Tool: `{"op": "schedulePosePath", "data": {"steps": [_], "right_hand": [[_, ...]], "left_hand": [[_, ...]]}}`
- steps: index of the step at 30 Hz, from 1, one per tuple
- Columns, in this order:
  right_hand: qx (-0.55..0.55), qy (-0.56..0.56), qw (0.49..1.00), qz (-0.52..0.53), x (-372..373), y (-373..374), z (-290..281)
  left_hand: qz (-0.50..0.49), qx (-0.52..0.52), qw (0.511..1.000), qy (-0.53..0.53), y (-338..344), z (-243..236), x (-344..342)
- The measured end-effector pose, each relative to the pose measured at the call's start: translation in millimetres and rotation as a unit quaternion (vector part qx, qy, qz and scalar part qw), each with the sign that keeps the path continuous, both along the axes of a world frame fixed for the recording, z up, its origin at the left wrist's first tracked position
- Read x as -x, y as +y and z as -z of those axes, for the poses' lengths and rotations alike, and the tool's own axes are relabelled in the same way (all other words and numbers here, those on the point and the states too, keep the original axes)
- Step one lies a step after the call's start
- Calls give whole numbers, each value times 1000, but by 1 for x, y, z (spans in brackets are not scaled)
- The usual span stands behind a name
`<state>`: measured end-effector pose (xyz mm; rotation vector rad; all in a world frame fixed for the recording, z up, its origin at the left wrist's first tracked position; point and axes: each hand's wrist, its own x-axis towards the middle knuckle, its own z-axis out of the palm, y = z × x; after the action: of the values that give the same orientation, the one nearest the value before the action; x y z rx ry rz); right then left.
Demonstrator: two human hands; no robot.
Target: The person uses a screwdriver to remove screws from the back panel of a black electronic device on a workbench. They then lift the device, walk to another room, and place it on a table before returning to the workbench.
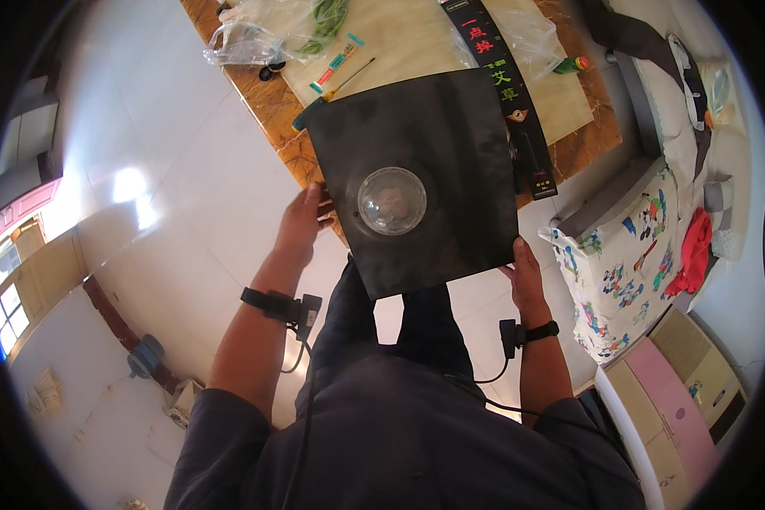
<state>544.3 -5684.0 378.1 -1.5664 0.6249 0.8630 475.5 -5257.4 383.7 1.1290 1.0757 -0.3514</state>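
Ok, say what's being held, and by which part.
The black board, by its near right corner in the right hand; left hand at its left edge, grip unclear.

The two forearms (245, 357) reach forward, well apart. The left hand (303, 225) has its fingers bent; the right hand (527, 276) points its thumb forward.

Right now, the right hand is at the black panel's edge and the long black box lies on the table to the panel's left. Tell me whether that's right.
Not quite: the long black box lies on the table to the right of the black panel, as the head view shows. The right hand is at the panel's edge.
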Motion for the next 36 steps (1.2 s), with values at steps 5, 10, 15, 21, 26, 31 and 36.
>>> {"op": "schedulePosePath", "data": {"steps": [5,10,15,21,26,31,36], "right_hand": [[20,-6,1000,9,1,-4,8],[58,-29,998,10,0,4,0],[120,-163,975,-92,-11,15,4],[269,-235,927,-110,-17,22,35],[299,-234,922,-74,-17,29,28],[309,-249,914,-88,-20,37,24],[351,-249,896,-110,-20,37,22]], "left_hand": [[-9,74,996,44,-32,8,24],[-6,79,996,33,-46,14,40],[1,93,996,9,-45,29,49],[-6,92,996,-6,-47,36,56],[4,93,996,-7,-45,36,56],[19,78,997,-15,-44,45,57],[28,66,997,-32,-43,58,57]]}}
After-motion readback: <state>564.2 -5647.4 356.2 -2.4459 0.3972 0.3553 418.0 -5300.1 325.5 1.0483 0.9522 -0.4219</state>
